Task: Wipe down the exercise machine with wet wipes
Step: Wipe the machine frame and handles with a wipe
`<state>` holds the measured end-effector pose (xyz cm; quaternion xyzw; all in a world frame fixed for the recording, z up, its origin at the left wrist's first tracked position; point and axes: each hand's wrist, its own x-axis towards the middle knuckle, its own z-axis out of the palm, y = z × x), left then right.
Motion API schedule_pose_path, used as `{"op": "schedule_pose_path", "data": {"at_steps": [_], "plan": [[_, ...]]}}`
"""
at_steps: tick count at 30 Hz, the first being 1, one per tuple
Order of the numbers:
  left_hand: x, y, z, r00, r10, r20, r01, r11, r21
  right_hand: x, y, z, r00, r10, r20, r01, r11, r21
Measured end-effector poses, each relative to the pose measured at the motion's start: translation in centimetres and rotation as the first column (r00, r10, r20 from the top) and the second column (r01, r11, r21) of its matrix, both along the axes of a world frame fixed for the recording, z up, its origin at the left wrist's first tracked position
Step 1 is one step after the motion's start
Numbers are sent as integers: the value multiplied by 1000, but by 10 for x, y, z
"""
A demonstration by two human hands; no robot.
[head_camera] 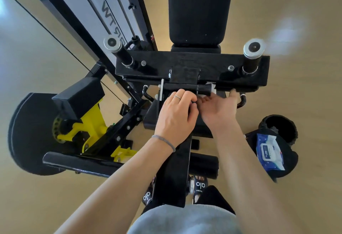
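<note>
Both hands low on the exercise machine (pixel 192 63): left hand (pixel 175 111) curled over the black frame, seemingly bracing. Right hand (pixel 218 107) pressing a white wet wipe (pixel 213 88) against the crossbar's underside; grip unclear. Wipes pack (pixel 269 153) parked on a pad at right, within reach.

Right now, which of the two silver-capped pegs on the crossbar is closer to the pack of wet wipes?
The silver-capped peg at the crossbar's right end. The wet wipes pack lies on that same side, lower right, while the other peg stands at the left end by the weight stack.
</note>
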<state>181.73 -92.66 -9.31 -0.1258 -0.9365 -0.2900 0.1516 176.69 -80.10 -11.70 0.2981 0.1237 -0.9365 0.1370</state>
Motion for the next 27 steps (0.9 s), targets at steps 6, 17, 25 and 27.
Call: {"op": "schedule_pose_path", "data": {"at_steps": [6, 17, 25, 27], "plan": [[0, -17, 16, 1000, -11, -7, 12, 990, 142, 19, 7, 25, 988, -147, -41, 152, 968, 199], [16, -200, 32, 987, 54, 151, -85, 975, 207, 103, -120, 81, 980, 194, -41, -62, 497, 866], [63, -371, -7, 788, 337, 515, -437, 896, 82, 150, -299, 38, 395, 877, 272, 266, -393, 880], [77, -391, -14, 712, 296, 637, -512, 839, 184, 162, -324, 17, 314, 880, 355, 498, -471, 728]]}}
